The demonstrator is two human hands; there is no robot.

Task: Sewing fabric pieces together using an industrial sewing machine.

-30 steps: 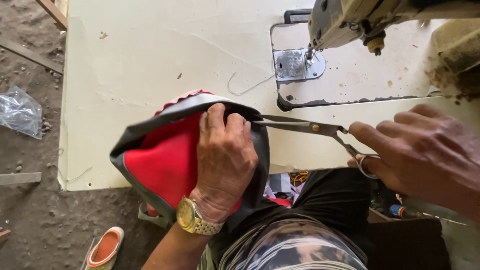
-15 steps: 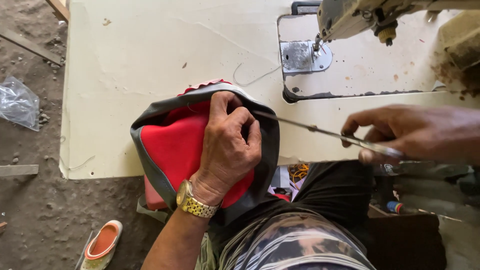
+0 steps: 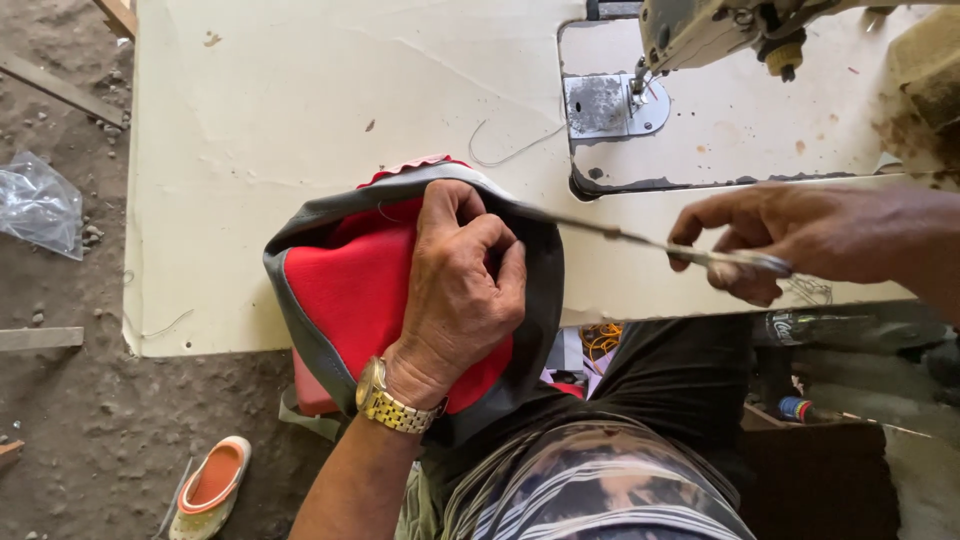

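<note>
A red fabric piece with a grey and black border point(image 3: 345, 290) lies over the near edge of a cream sewing table point(image 3: 300, 110). My left hand point(image 3: 460, 285), with a gold watch at the wrist, presses down on it and pinches its far edge. My right hand point(image 3: 790, 240) grips a pair of metal scissors point(image 3: 650, 243) by the handles. The blades point left, and their tips reach the fabric edge beside my left fingers.
A sewing machine head point(image 3: 720, 30) and its metal needle plate point(image 3: 605, 105) sit at the table's far right. A loose thread point(image 3: 505, 150) lies on the tabletop. On the dirt floor are a crumpled plastic bag point(image 3: 35, 205) and an orange-lined shoe point(image 3: 210, 485).
My right hand has swung the scissors flatter and closer to the fabric edge. My left hand curled tighter over the fabric and shifted slightly right.
</note>
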